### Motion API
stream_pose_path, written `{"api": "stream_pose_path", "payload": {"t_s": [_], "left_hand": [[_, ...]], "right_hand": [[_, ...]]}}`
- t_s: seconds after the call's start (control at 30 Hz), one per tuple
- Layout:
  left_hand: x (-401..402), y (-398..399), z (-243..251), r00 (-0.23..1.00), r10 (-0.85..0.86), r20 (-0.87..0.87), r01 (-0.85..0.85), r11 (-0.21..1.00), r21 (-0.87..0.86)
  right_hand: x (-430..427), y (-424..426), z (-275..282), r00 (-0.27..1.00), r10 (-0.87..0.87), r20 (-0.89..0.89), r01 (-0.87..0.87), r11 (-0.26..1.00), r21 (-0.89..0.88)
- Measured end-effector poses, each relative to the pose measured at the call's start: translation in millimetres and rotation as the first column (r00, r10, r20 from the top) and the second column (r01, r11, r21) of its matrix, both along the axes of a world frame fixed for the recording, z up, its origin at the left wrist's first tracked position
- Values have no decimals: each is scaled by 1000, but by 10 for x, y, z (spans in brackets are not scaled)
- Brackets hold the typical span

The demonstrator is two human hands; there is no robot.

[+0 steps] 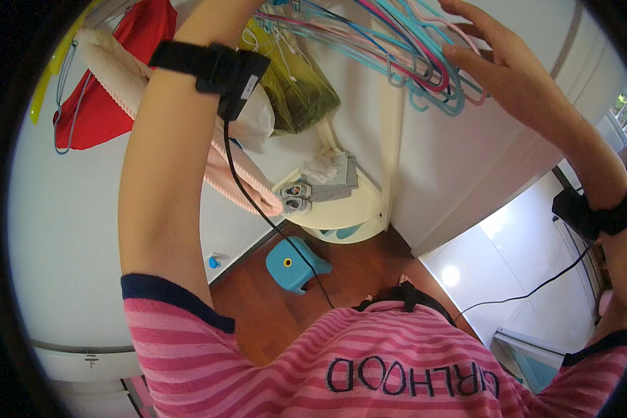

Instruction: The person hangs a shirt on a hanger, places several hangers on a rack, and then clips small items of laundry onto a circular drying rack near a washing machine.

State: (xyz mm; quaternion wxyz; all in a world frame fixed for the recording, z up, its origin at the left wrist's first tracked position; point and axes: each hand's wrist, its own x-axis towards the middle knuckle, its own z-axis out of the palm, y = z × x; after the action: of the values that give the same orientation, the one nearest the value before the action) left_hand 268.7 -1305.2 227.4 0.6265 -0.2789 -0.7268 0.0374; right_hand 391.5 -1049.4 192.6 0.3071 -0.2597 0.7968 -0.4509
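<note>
My left hand is out of view past the top edge; only the forearm with a black strap-on device (pixel 230 73) shows. At the upper right, my right hand (pixel 501 62) is at the end of a bundle of plastic clothes hangers (pixel 428 62), mostly light blue and pink. Its thumb and fingers are spread around a pale pink hanger; whether they grip it is unclear. A yellow-green translucent bag (pixel 298 89) hangs below the bundle, beside a white plastic bag (pixel 256 117).
A red cloth (pixel 102 104) and a fluffy pale pink textile (pixel 240 177) hang at the left. Below, a cream corner shelf (pixel 363 206) holds shoes (pixel 296 198) and folded grey cloth (pixel 339 180). A blue plastic stool (pixel 292 266) stands on the brown floor (pixel 271 329). Black cables trail from both wrist devices.
</note>
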Motion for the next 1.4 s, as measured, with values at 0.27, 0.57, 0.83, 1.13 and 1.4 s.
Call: {"api": "stream_pose_path", "payload": {"t_s": [0.27, 0.57, 0.83, 1.13, 1.4], "left_hand": [[669, 237, -551, 955, -298, -4, 298, 952, 68], [1194, 729, -1352, 822, -529, 212, 536, 844, 30], [1504, 1442, -1958, 534, -719, 445, 699, 672, 246], [1395, 2959, -2239, 341, -757, 557, 572, 637, 516], [794, 4587, -2353, 168, -846, 507, 356, 531, 769]], "right_hand": [[-15, 244, -724, -40, -170, -985, 24, 985, -171], [708, 986, -1463, 45, -333, -942, 337, 892, -299], [771, 1612, -1702, 120, -615, -779, 553, 693, -462], [221, 2476, -2184, 303, -748, -591, 507, 651, -565], [137, 3786, -2433, 432, -795, -425, 627, 604, -493]]}}
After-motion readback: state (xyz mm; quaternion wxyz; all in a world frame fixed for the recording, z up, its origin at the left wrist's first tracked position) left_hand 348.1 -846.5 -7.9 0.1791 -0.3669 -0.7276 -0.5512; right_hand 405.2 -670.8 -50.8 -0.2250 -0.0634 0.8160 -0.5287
